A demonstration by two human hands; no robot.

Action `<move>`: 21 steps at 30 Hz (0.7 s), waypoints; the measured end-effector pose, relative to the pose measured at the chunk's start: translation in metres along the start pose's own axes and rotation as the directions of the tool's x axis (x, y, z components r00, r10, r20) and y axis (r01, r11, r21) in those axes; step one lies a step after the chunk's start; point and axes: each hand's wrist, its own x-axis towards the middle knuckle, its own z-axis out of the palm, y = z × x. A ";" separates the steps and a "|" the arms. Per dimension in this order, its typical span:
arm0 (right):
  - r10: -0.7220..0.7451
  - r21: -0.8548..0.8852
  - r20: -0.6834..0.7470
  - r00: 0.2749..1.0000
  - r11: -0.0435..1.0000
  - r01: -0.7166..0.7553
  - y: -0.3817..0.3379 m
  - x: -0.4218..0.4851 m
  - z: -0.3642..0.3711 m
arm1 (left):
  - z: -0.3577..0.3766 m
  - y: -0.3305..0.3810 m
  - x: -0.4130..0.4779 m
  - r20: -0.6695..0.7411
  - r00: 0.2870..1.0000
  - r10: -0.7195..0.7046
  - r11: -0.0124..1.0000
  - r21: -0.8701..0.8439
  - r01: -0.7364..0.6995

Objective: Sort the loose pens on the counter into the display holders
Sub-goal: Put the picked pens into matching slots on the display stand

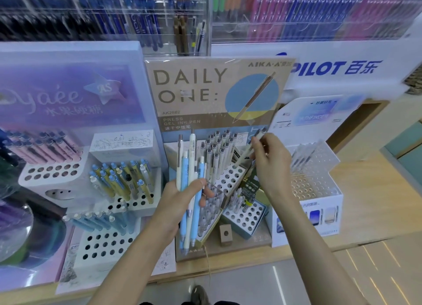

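My left hand (180, 199) grips a bundle of pens (190, 179), several white and light-blue ones, upright in front of the "DAILY ONE" display holder (230, 179). My right hand (269, 161) pinches a single beige pen (247, 149), tilted, its tip low over the holder's perforated white tray. Several grey-capped beige pens (219, 151) stand in the tray's back rows. The front holes of the tray are bare.
A holder of blue-and-yellow pens (125, 179) and a holder of light-blue pens (102, 222) stand to the left. A clear tiered holder (312, 167) and a small white grid box (246, 215) are at the right. Wall racks of pens (296, 12) hang behind.
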 end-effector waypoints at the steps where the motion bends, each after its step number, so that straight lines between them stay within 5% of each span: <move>1: -0.012 -0.021 0.019 1.000 1.000 0.013 0.003 0.000 0.002 | 0.000 -0.001 0.000 -0.001 1.000 -0.007 1.000 -0.008 0.007; 12: -0.164 -0.207 0.263 0.951 0.953 0.222 0.009 0.005 0.009 | -0.002 -0.006 -0.004 0.008 0.999 -0.038 0.999 -0.033 0.039; 21: 0.001 -0.269 0.271 0.963 0.960 0.074 0.001 0.010 0.018 | -0.006 -0.004 -0.008 0.003 1.000 -0.028 0.998 -0.054 0.028</move>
